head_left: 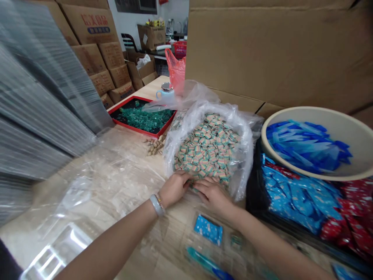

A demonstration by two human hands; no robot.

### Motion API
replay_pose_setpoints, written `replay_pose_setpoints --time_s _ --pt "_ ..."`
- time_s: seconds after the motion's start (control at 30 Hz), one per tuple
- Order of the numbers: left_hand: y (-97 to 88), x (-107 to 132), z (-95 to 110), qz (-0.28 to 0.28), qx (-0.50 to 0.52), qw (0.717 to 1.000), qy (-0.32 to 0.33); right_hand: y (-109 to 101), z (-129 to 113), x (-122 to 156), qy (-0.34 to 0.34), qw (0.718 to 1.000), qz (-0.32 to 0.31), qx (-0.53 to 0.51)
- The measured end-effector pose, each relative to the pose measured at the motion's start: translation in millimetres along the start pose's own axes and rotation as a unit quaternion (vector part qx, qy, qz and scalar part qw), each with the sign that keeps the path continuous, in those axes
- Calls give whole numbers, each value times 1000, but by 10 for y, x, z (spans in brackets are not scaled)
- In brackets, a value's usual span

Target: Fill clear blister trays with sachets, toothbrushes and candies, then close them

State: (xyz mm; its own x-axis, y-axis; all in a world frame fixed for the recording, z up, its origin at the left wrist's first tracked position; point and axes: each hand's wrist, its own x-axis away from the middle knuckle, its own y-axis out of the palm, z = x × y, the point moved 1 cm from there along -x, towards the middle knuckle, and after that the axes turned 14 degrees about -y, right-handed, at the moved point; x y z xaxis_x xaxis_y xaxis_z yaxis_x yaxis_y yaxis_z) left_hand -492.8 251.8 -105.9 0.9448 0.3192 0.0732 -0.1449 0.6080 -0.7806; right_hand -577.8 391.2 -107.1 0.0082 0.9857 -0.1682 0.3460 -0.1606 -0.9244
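Pale grey wristband (156, 205), thin beaded bracelet (159, 202)

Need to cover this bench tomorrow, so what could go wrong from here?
Spilling seems likeliest: the left hand and right hand work at the slack mouth of the clear plastic bag, so the small wrapped sweets could slide onto the bench. The beige bowl of blue wrappers appears perched on the blue packets, so a careless reach might tip it. Loose film on the bench could also hide dropped sweets.
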Motion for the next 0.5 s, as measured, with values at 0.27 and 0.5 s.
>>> replay_pose_setpoints --time_s 0.27,0.5 --pt "9 -10 -48 7 13 1000 17 -36 5 91 18 1000 6 -6" --pt "-26 -61 -21 -17 3 1000 -1 -37 -86 80 12 999 -25 30"
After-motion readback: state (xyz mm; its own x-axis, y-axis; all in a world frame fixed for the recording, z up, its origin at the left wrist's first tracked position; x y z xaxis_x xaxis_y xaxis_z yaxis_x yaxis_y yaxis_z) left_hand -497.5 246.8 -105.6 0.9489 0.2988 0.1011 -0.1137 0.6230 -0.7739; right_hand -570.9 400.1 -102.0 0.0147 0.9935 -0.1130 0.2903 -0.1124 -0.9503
